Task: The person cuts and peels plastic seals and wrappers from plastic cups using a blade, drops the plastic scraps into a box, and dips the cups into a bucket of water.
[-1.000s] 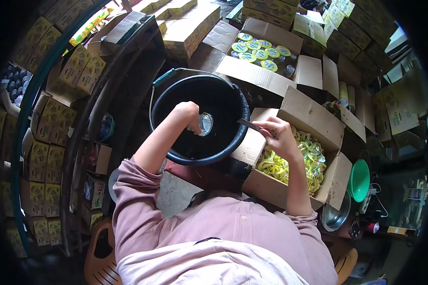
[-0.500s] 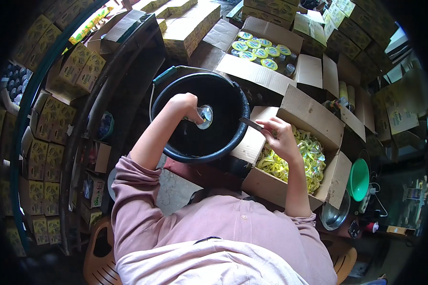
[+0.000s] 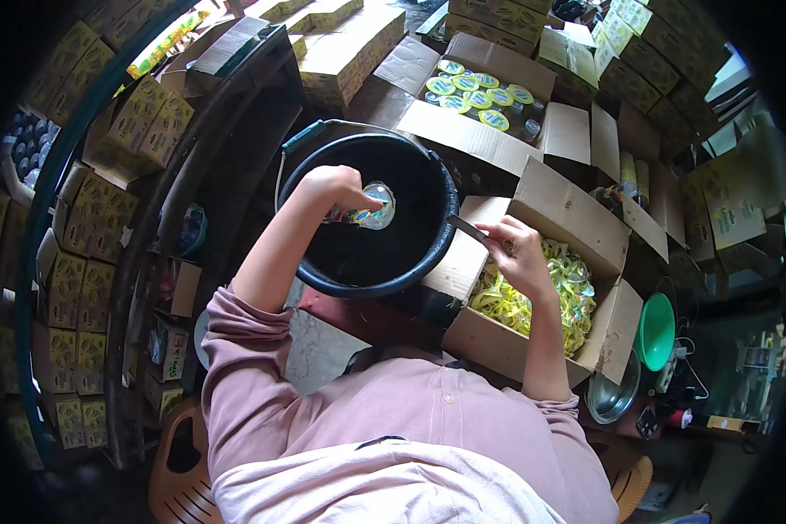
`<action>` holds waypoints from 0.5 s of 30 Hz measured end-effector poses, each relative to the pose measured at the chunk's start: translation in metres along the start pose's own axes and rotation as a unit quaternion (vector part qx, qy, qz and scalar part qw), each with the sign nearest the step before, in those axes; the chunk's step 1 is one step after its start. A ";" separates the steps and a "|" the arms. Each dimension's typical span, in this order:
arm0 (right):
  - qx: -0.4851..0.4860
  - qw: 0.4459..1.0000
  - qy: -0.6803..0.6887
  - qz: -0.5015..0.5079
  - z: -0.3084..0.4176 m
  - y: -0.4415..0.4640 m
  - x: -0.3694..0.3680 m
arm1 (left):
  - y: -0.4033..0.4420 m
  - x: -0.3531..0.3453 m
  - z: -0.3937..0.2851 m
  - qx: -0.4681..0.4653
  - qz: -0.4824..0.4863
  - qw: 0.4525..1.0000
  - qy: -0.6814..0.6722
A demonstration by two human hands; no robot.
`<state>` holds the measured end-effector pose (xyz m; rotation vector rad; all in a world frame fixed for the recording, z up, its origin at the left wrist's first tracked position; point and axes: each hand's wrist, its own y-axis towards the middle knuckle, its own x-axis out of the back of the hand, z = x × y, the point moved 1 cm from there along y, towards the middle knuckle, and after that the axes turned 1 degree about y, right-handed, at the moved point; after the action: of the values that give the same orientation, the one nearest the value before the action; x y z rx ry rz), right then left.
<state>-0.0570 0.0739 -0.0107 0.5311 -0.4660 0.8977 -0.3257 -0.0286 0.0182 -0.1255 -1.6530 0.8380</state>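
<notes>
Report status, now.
Left grip: clear round cup, glass or plastic, over black round plastic bucket. Right grip: flat narrow dark strip, apparently metal. No obstruction visible.

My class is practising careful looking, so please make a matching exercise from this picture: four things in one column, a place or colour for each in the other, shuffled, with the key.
Things
1. Clear cup
2. Flat dark tool
3. Yellow strips
4. Bucket

Places or colours
A. Heaped in an open carton
B. Black
C. In the person's left hand
D. In the person's right hand

Pairs: 1-C, 2-D, 3-A, 4-B
</notes>
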 end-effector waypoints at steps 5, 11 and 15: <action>-0.003 1.000 -0.004 -0.007 0.002 0.000 0.000 | 0.001 -0.002 0.005 -0.005 0.011 1.000 -0.024; -0.013 1.000 -0.004 -0.017 0.000 -0.002 0.000 | 0.000 0.000 0.010 0.030 0.063 0.989 -0.132; -0.017 1.000 -0.004 -0.021 0.001 -0.003 0.001 | 0.008 -0.004 0.017 0.043 0.085 0.987 -0.128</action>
<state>-0.0538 0.0726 -0.0100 0.5110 -0.4754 0.8461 -0.3426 -0.0328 0.0096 -0.1035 -1.8612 1.0892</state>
